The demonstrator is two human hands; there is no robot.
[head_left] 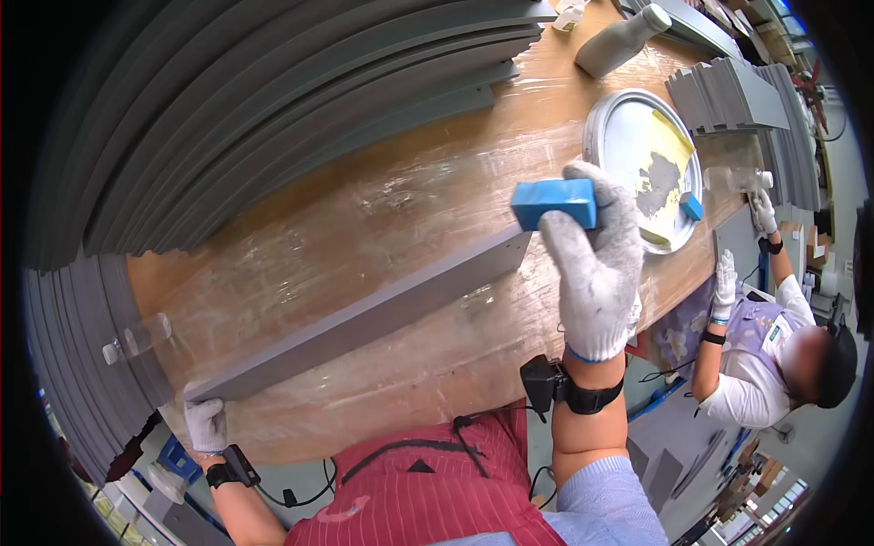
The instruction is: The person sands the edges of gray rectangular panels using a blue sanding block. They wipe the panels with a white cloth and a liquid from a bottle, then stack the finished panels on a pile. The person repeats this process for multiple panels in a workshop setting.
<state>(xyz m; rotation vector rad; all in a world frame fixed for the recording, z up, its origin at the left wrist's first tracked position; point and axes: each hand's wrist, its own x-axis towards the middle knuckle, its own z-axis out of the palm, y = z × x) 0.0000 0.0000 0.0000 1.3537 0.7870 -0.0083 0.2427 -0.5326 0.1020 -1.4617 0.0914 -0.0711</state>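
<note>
A long grey board [364,318] stands on its narrow edge, slanting across the table from near left to the middle right. Round its near left end, my left hand [206,424] in a white glove is closed. My right hand [601,259], also gloved, pinches a small blue rectangular block [553,202] between thumb and fingers, by the board's far right end. Whether block and board touch, I cannot tell. Right of that hand lies a round pale lid [628,118] bearing a yellow sheet [672,146] with a grey smear and a second blue block [692,207].
Tall stacks of grey boards [273,100] fill the far left, with more boards [728,96] at far right. A grey bottle [624,41] and clear bottles [137,337] stand or lie about the film-covered table [437,191]. A gloved co-worker [746,355] is at the right.
</note>
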